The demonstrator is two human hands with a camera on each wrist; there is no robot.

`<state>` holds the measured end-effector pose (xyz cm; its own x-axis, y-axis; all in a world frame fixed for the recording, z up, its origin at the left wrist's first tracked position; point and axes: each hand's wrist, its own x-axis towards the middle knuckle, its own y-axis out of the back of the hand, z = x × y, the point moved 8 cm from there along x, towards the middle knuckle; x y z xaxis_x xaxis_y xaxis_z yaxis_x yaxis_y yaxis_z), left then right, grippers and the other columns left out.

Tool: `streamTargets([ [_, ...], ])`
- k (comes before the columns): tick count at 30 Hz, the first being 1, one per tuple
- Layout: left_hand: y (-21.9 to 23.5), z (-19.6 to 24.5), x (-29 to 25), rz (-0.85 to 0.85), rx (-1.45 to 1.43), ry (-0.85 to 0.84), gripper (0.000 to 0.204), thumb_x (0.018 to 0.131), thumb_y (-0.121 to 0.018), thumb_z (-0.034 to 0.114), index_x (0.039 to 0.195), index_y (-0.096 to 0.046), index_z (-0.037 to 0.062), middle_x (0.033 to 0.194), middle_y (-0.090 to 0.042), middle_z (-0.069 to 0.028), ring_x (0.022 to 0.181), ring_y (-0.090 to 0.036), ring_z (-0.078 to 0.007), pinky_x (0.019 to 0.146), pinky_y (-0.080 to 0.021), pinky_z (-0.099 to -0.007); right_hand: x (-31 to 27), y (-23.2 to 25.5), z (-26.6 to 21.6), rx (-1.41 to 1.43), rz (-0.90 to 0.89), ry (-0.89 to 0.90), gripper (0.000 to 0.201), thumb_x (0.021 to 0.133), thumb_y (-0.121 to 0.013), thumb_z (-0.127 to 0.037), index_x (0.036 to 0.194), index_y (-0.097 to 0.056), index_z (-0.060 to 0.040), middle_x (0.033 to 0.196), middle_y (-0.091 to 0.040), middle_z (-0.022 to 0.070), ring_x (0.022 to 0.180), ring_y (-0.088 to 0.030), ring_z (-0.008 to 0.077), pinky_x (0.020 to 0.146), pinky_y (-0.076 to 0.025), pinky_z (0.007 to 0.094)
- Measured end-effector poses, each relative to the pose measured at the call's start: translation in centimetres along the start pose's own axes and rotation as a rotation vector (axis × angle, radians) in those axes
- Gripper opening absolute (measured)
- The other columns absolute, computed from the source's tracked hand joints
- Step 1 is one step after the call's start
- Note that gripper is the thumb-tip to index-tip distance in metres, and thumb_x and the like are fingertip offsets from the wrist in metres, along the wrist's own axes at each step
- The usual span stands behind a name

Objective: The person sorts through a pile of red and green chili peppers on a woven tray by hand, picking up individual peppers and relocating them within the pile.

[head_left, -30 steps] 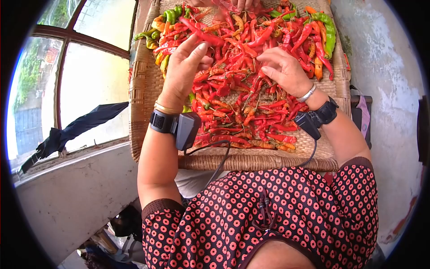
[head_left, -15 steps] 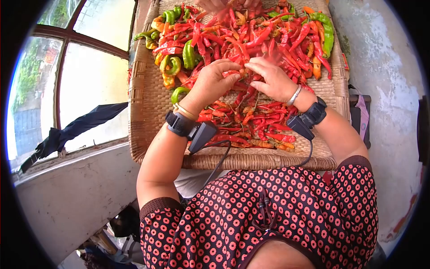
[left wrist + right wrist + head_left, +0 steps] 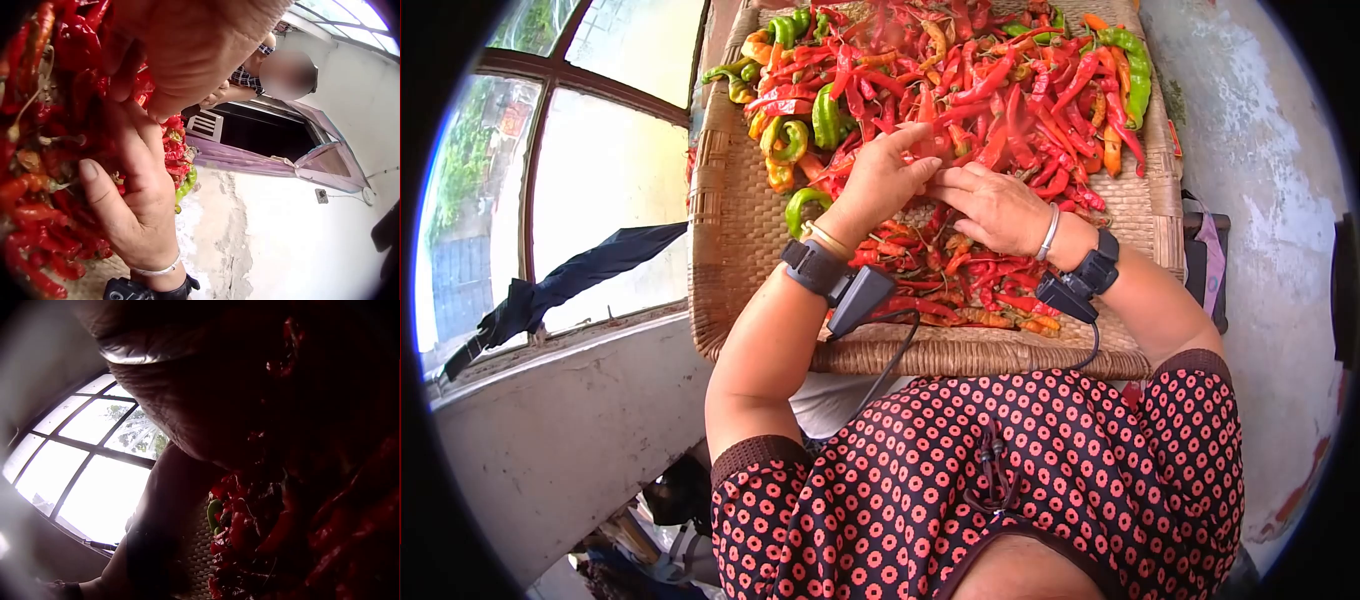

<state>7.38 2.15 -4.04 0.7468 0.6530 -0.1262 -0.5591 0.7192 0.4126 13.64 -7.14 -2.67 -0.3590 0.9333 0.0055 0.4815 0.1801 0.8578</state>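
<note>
Over a pile of red chili peppers (image 3: 990, 80), both hands meet near the middle of a woven tray (image 3: 730, 220). My left hand (image 3: 885, 180) reaches in from the left, its fingertips among the peppers and partly hidden. Close against it, my right hand (image 3: 997, 210) lies palm down, fingers pointing left. In the left wrist view, the right hand (image 3: 137, 187) has fairly straight fingers that pass under the left hand (image 3: 206, 50), with the thumb held apart. What the left fingers hold, I cannot tell. The right wrist view is very dark.
Green peppers (image 3: 827, 118) lie along the tray's left side, another green one (image 3: 1138, 85) at the right. A folded dark umbrella (image 3: 580, 280) leans by the window. In the left wrist view, another person (image 3: 250, 69) is across the tray. Wrist camera cables (image 3: 895, 365) hang over the tray's near rim.
My left hand has come right and nearer from the upper left, uncovering green peppers. The right hand has shifted slightly nearer and left. The other person's hands have left the head view's top edge.
</note>
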Motion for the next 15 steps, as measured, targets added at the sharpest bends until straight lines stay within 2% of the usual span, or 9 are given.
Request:
streamTargets([
  [2, 1.3, -0.4, 0.3, 0.034, -0.238, 0.06, 0.036, 0.084, -0.06, 0.007, 0.118, -0.053, -0.0003, 0.1, -0.061, -0.0017, 0.066, -0.053, -0.0039, 0.058, -0.046, -0.018, -0.3, 0.7, -0.3, 0.009, 0.149, 0.077, 0.045, 0.069, -0.064, -0.008, 0.113, -0.052, -0.0024, 0.115, -0.049, 0.0135, 0.107, -0.049, 0.0296, 0.086, -0.045, 0.0362],
  [4, 3.9, 0.5, 0.3, 0.23, -0.445, 0.011, 0.029, 0.085, -0.058, 0.004, 0.113, -0.058, 0.001, 0.088, -0.063, 0.0002, 0.063, -0.051, -0.0026, 0.056, -0.044, -0.0169, -0.4, 1.2, 0.1, 0.025, 0.201, 0.08, 0.042, 0.071, -0.064, -0.01, 0.11, -0.053, -0.0022, 0.114, -0.049, 0.0131, 0.105, -0.05, 0.0299, 0.087, -0.044, 0.0363],
  [6, 6.7, 1.2, 0.2, 0.315, -0.5, -0.035, 0.025, 0.083, -0.059, 0.003, 0.108, -0.061, 0.0014, 0.079, -0.062, -0.0002, 0.059, -0.052, -0.0038, 0.055, -0.045, -0.017, -0.6, 1.6, 0.5, 0.042, 0.253, 0.085, 0.038, 0.073, -0.063, -0.012, 0.108, -0.054, -0.002, 0.113, -0.05, 0.0127, 0.104, -0.051, 0.0302, 0.088, -0.044, 0.0364],
  [10, 9.8, 0.5, -0.3, 0.42, -0.512, -0.008, 0.02, 0.083, -0.06, 0.007, 0.103, -0.062, 0.0042, 0.074, -0.059, 0.0029, 0.054, -0.048, -0.0013, 0.049, -0.04, -0.0149, -0.6, 1.6, 1.3, 0.136, 0.239, 0.051, 0.035, 0.074, -0.062, -0.011, 0.107, -0.055, -0.0021, 0.111, -0.051, 0.0141, 0.101, -0.053, 0.0306, 0.086, -0.045, 0.0358],
  [13, 10.2, -0.6, -0.2, 0.448, -0.453, -0.011, 0.02, 0.083, -0.06, 0.009, 0.103, -0.063, 0.0051, 0.07, -0.061, 0.0007, 0.053, -0.051, -0.0045, 0.049, -0.042, -0.0194, -0.6, 1.9, 1.2, 0.178, 0.25, 0.062, 0.033, 0.075, -0.061, -0.01, 0.105, -0.055, -0.0018, 0.109, -0.051, 0.0142, 0.099, -0.054, 0.0304, 0.084, -0.046, 0.0358],
  [15, 10.3, 1.1, -0.4, 0.446, 0.2, -0.081, 0.022, 0.082, -0.06, 0.011, 0.104, -0.063, 0.0059, 0.065, -0.062, -0.0038, 0.052, -0.053, -0.0088, 0.051, -0.044, -0.0251, -0.6, 2.3, 1.1, 0.197, 0.253, 0.066, 0.032, 0.075, -0.061, -0.01, 0.105, -0.055, -0.0014, 0.107, -0.052, 0.014, 0.097, -0.054, 0.0304, 0.082, -0.046, 0.0361],
])
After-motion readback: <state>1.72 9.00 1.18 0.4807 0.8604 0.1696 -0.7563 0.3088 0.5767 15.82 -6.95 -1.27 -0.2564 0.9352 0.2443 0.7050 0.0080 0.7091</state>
